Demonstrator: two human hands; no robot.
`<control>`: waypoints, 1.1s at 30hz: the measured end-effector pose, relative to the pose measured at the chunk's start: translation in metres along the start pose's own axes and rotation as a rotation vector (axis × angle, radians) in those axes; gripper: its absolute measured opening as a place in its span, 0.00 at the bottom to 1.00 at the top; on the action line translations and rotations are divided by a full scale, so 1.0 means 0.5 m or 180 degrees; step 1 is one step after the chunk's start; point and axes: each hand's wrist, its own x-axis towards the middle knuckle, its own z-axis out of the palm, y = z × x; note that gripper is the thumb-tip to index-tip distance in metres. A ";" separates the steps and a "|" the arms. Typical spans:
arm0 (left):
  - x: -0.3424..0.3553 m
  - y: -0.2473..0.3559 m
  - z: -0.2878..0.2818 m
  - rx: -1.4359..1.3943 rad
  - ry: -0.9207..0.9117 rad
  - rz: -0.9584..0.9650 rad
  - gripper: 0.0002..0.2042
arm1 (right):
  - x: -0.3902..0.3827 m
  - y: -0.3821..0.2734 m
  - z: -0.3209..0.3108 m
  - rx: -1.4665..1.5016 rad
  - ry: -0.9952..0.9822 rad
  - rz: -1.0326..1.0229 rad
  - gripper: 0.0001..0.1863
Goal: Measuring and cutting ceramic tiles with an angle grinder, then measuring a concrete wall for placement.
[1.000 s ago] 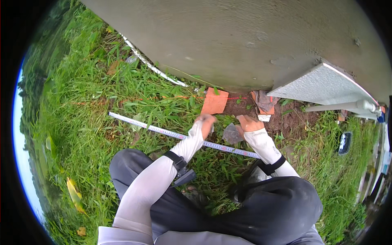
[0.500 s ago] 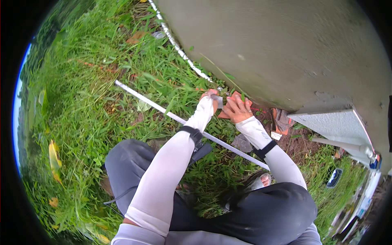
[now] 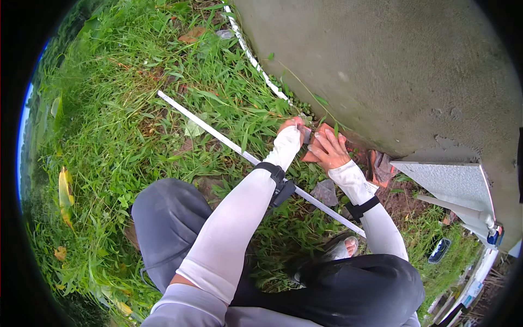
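Note:
At the foot of the grey wall, my left hand [image 3: 292,124] is closed around a tool whose short, flat grey blade [image 3: 306,135] shows beside the fingers; its handle is hidden in the fist. The blade points toward a piece of orange-red brick [image 3: 326,129]. Over this brick lies my right hand [image 3: 330,151], its fingers spread across the face and holding it; brick shows on both sides of the hand. Whether the blade touches the brick I cannot tell. Both forearms wear white sleeves with black straps.
A long white pole [image 3: 207,128] lies slantwise on the grass under my forearms. The rendered wall [image 3: 381,71] rises ahead, a white pipe [image 3: 253,60] along its base. Broken bricks [image 3: 381,168] lie right of my hand, near a pale slanted panel [image 3: 447,177] and a dark phone-like object [image 3: 439,250].
The whole view has shifted a little, so hands, brick and wall base sit slightly farther right. Both hands keep nearly the same hold beside the brick.

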 end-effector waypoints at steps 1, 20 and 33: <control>-0.012 0.014 -0.011 -0.0771 0.0339 0.0059 0.04 | 0.011 -0.009 -0.005 0.0031 -0.0027 0.0009 0.30; -0.055 0.048 -0.081 0.2034 0.0600 0.0531 0.13 | 0.063 -0.049 0.008 0.0042 0.0188 -0.0070 0.32; -0.011 0.005 -0.121 0.1125 0.0293 0.0530 0.13 | 0.017 -0.058 -0.022 0.0078 0.0554 0.0175 0.39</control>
